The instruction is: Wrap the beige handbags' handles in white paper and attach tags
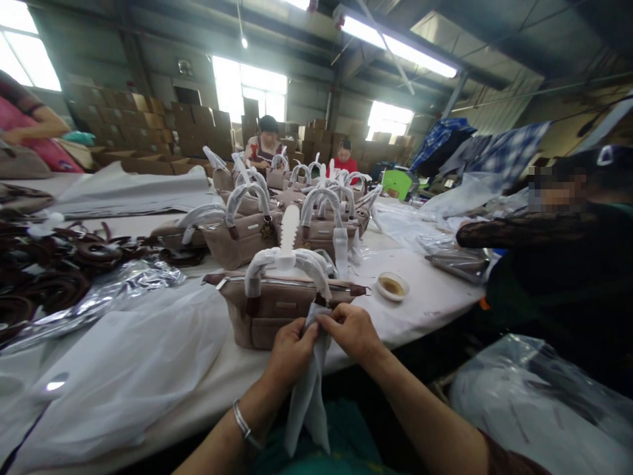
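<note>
A taupe handbag (pixel 262 310) stands upright at the table's front edge, its handles (pixel 257 267) wrapped in white tissue. A white plastic tag (pixel 289 231) with a toothed edge rises between the handles. At the bag's right handle base, my left hand (pixel 293 348) pinches a strip of white tissue paper (pixel 309 396). My right hand (pixel 352 330) grips the same strip from the other side, thumb and fingers closed. Two loose ends of the strip hang down below the table edge. Whatever lies under the tissue between my fingers is hidden.
Several similar handbags (pixel 237 241) crowd the table behind. Dark brown straps (pixel 59 270) and white sheets (pixel 128 356) lie left. A small bowl of brownish liquid (pixel 393 287) stands right, near a plastic-wrapped bag (pixel 457 260). A co-worker (pixel 558 264) is close on the right; others are farther back.
</note>
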The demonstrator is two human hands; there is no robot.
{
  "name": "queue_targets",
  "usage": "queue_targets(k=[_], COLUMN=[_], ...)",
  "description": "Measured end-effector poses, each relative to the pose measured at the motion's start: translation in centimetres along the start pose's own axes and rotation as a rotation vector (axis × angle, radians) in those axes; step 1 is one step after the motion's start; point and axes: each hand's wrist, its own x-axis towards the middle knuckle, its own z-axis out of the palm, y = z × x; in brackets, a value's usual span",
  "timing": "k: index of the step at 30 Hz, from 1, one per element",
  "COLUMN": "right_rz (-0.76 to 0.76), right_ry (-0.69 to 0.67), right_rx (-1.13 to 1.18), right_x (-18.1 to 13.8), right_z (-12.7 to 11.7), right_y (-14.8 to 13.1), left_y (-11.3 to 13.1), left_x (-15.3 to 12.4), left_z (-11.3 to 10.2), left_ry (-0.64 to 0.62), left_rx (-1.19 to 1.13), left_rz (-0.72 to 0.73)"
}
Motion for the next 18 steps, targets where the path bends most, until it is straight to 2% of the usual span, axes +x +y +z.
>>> queue_targets(k=[2, 6, 9, 11, 14, 18], right_rz=[0.085, 0.298, 0.357, 0.361, 0.343, 0.285], right_ry=[-0.066, -0.296, -0.392, -0.419, -0.394, -0.306], right_rx=[0.158, 0.765, 1.082, 1.16, 1.16, 0.975], right_x=[0.0, -0.3, -0.7, -1.0, -1.3, -1.3], right_z=[0.3, 1.0, 1.5, 1.8, 1.8, 1.3], right_y=[0.9, 2.6, 3.7, 4.2, 4.2, 2.9], left_y=[-0.5, -1.0, -0.8, -0.5, -0.1, 0.2], left_x=[0.0, 0.0, 0.0, -0.1, 0.0, 0.3], left_z=[0.1, 0.6, 0.9, 0.9, 0.8, 0.9], left_ry=[-0.047, -0.138, -0.158, -0.153, -0.14, -0.134], left_rx=[-0.123, -0.412, -0.554, -0.588, -0.559, -0.486], left_rz=[-0.05, -0.183, -0.257, -0.274, -0.278, -0.24])
